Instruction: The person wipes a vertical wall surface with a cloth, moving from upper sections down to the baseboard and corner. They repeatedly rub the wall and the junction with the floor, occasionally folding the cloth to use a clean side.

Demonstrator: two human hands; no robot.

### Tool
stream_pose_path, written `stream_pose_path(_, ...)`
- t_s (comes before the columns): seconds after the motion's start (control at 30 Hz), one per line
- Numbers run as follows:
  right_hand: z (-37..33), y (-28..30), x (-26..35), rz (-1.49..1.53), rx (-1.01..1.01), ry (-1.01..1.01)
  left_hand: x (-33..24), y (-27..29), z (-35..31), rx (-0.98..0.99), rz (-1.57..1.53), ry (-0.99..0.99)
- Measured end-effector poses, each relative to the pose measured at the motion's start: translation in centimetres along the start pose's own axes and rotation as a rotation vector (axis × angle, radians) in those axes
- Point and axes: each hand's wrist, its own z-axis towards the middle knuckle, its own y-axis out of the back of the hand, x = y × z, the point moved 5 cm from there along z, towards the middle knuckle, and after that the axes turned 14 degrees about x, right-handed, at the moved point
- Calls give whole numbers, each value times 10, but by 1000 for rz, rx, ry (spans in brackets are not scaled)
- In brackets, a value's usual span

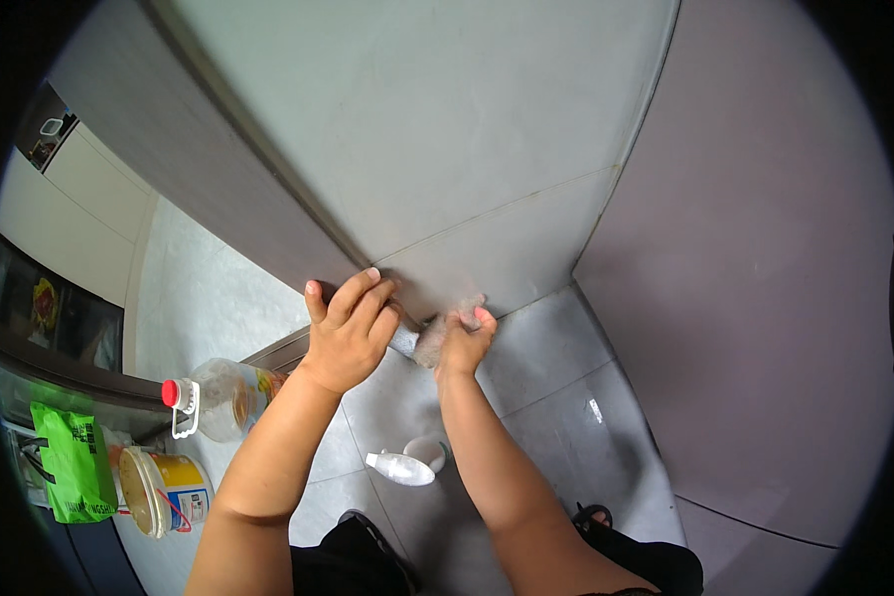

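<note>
My left hand (352, 333) rests against the lower part of the grey door frame (298, 209), its fingers apart and holding nothing. Close by on the right, my right hand (463, 344) is closed on a fuzzy greyish cloth (428, 344). It presses the cloth low against the pale wall tile (507, 253), just above the floor. Part of the cloth sticks out past the fingertips; the rest is hidden by the hand. Below and between my forearms, a white spray bottle (403, 468) stands on the grey tiled floor (556, 417).
At left are a large clear jug (230, 399) with a red cap, a yellow-and-white bucket (182, 489) and a bright green bag (72, 467). A mauve-grey panel (755, 268) with a dark handle rises at right. My feet are at the lower edge.
</note>
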Motion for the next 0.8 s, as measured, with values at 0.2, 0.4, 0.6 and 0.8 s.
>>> stream_pose_path(0.2,-23,-18,30,-34,-9,182,0,2,2,5,-21,-6)
stream_pose_path(0.4,-8,-7,10,178,27,-182,0,2,2,17,-16,3)
stream_pose_path(0.6,-23,-22,41,178,68,-22,2,3,0,26,-35,-3)
stream_pose_path(0.8,1,-9,-6,151,-18,-32,3,6,0,-44,-96,-43)
